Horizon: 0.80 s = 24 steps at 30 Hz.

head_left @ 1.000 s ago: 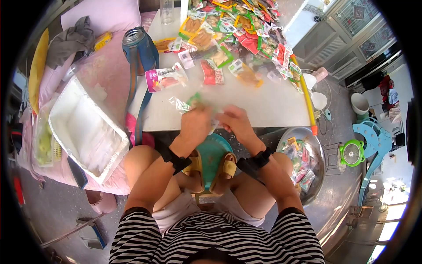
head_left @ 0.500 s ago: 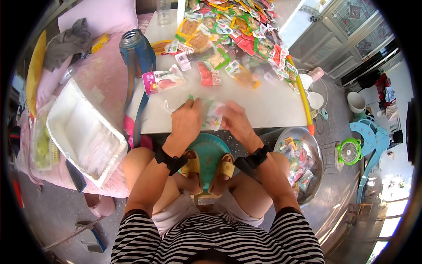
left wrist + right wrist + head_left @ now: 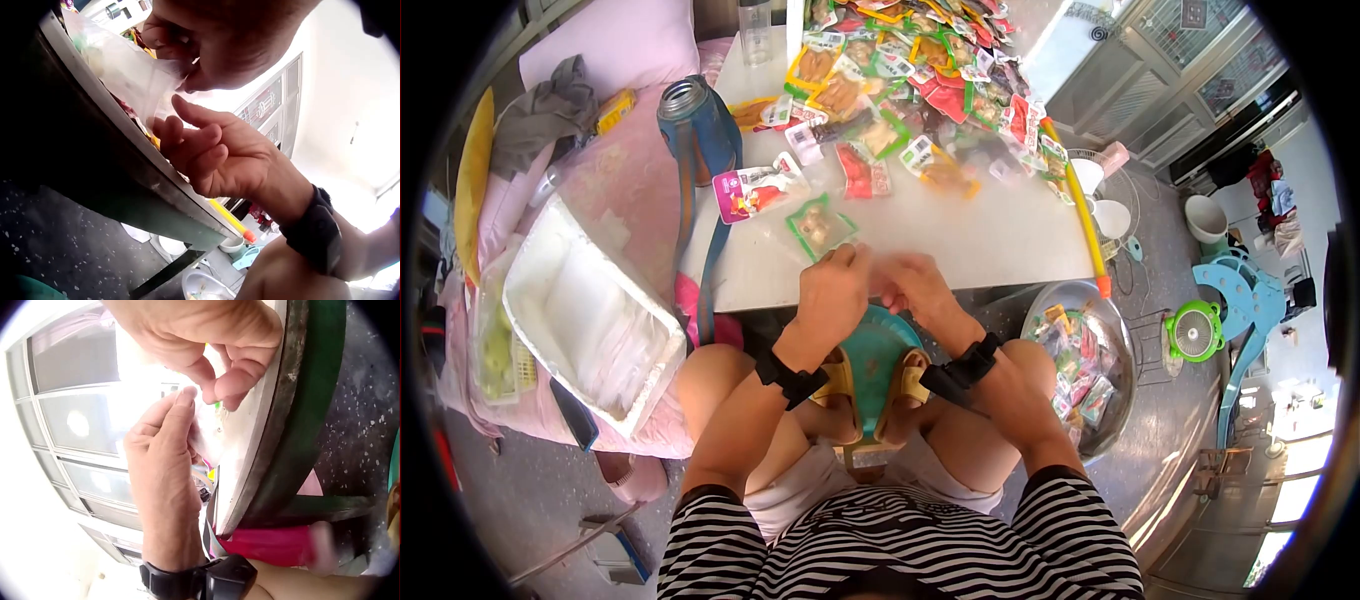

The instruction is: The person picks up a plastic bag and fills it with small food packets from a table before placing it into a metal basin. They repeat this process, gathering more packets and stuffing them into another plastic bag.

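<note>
A clear packet with green edges (image 3: 820, 228) lies tilted over the table's near part, pale pieces inside. The left hand (image 3: 832, 300) pinches its near end between thumb and fingers; the left wrist view shows that hand (image 3: 231, 44) close up over the cloudy film (image 3: 128, 72). Facing it, the right hand (image 3: 922, 292) has its fingers curled at the packet's edge, blurred at the tips. In the right wrist view the left thumb (image 3: 165, 456) almost meets the curled fingers of the right hand (image 3: 200, 337); the exact contact there is partly hidden.
Many colourful packets (image 3: 900, 75) are heaped on the table's far part. A blue bottle (image 3: 700, 125) and a purple packet (image 3: 755, 190) stand or lie left. Beside the right knee is a metal basin of packets (image 3: 1090, 370); a white foam box (image 3: 590, 310) lies left.
The green-edged packet, blurred between the hands half a second ago, now lies beyond the left fingertips, further left and away from the body. Both hands remain close together.
</note>
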{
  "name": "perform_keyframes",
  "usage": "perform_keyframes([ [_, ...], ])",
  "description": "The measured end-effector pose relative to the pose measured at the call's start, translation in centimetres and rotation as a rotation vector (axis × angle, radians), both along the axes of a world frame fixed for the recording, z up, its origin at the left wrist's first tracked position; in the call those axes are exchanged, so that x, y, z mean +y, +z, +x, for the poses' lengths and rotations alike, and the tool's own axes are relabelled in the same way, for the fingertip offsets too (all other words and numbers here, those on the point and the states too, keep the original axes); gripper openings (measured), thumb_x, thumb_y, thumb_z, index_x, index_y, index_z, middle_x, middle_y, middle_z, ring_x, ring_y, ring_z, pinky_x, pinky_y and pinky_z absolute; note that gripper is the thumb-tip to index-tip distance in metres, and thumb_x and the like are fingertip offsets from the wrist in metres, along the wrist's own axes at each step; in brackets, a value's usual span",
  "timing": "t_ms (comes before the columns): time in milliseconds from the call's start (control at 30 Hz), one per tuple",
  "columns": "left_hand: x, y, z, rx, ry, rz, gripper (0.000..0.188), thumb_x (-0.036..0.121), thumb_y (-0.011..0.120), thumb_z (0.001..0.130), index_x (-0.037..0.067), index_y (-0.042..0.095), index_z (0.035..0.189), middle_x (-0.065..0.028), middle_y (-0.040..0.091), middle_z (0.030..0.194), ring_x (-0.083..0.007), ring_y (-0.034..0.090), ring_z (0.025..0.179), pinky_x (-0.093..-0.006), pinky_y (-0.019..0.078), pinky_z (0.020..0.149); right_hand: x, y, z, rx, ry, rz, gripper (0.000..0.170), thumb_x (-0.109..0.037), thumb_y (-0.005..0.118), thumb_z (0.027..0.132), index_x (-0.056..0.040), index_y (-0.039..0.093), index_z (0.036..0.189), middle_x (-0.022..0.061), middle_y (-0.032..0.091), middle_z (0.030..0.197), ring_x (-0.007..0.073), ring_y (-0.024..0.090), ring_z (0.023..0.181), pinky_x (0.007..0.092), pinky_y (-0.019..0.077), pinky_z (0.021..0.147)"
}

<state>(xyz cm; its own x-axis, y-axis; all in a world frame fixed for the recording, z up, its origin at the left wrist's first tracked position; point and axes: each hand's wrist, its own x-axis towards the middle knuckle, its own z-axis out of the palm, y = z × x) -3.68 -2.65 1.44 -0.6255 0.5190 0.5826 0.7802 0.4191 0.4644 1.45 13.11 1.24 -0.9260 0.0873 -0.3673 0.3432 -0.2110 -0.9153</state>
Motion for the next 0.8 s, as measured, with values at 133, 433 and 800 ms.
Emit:
perform_keyframes([
  [133, 0.7, -0.1, 0.6, 0.075, -0.041, 0.065, 0.026, 0.001, 0.059, 0.076, 0.002, 0.062, 0.101, -0.0139, 0.059, 0.081, -0.0324, 0.06, 0.07, -0.0407, 0.0486, 0.056, -0.5, -1.3, -0.9, 0.011, -0.016, -0.146, 0.016, -0.011, 0.052, 0.09, 0.001, 0.062, 0.09, 0.0069, 0.062, 0.075, 0.0132, 0.058, 0.056, 0.0249, 0.0486, 0.047],
  [433, -0.1, 1.4, 1.1, 0.026, -0.031, 0.019, 0.037, 0.002, 0.056, 0.074, 0.005, 0.057, 0.111, -0.0146, 0.058, 0.086, -0.0339, 0.061, 0.073, -0.0402, 0.0517, 0.06, -3.6, -0.3, -2.2, 0.21, -0.324, -0.109, 0.014, -0.004, 0.05, 0.088, -0.0006, 0.063, 0.094, 0.0078, 0.064, 0.081, 0.0143, 0.061, 0.062, 0.0267, 0.0506, 0.05],
  [800, -0.4, 0.3, 1.4, -0.059, 0.15, -0.335, 0.042, 0.012, 0.061, 0.076, -0.001, 0.051, 0.115, -0.0159, 0.061, 0.073, -0.0326, 0.062, 0.063, -0.0402, 0.0499, 0.053, -1.4, -1.2, -1.9, 0.057, -0.176, 0.0, 0.018, -0.013, 0.051, 0.09, 0.0, 0.064, 0.093, 0.0078, 0.067, 0.078, 0.0122, 0.062, 0.06, 0.0219, 0.0455, 0.045],
])
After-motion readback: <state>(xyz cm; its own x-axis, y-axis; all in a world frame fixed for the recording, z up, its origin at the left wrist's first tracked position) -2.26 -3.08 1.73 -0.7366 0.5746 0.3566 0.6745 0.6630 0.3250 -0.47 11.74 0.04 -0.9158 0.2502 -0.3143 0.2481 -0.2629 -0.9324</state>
